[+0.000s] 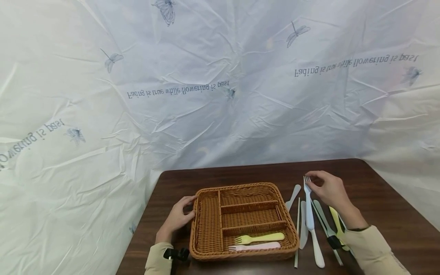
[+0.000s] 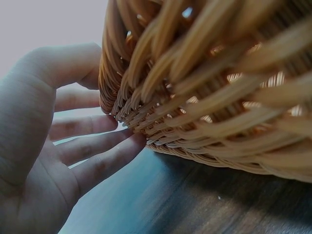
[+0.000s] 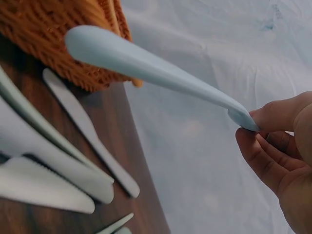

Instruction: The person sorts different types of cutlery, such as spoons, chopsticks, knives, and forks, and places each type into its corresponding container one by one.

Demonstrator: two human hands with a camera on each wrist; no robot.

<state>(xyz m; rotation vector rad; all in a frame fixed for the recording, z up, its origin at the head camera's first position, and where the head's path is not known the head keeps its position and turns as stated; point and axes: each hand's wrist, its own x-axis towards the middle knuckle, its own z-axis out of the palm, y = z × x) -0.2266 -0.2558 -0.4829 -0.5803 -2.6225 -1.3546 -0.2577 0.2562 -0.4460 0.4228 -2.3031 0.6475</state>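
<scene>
Blue fork (image 1: pixel 309 210) is hovering above the bench (image 1: pixel 168 187), just right of the wicker basket (image 1: pixel 244 256), its handle pointing toward the person. The right hand (image 1: pixel 328 191) is pinching it near the tines, so that grip is grasping the fork between thumb and fingertips. The left hand (image 1: pixel 177 215) is resting against the basket's left side; its grip is looking loose rather than clenched, the fingers lying fairly straight along the weave.

Work is seemingly standing at an early stage. Only 2 pieces are already lying in the front compartment (image 1: pixel 237 234): a yellow fork (image 1: pixel 261 238) and a pink fork (image 1: pixel 264 245), side by side, tines facing left. No cutlery is showing in the left compartment (image 1: pixel 207 221), the back compartment (image 1: pixel 247 196) or the middle compartment (image 1: pixel 249 217), so 3 of the 4 spaces are looking unused.

More is still waiting on the bench, to the basket's right. A pale knife (image 1: pixel 294 194) is lying close beside the basket, with a thin stick (image 1: pixel 297 236) nearby. A white handle (image 1: pixel 317 252) is showing just below the blue fork. Farther right, a green utensil (image 1: pixel 323 215) and a yellow utensil (image 1: pixel 337 223) are lying; overlaps are making a full count uncertain.
</scene>
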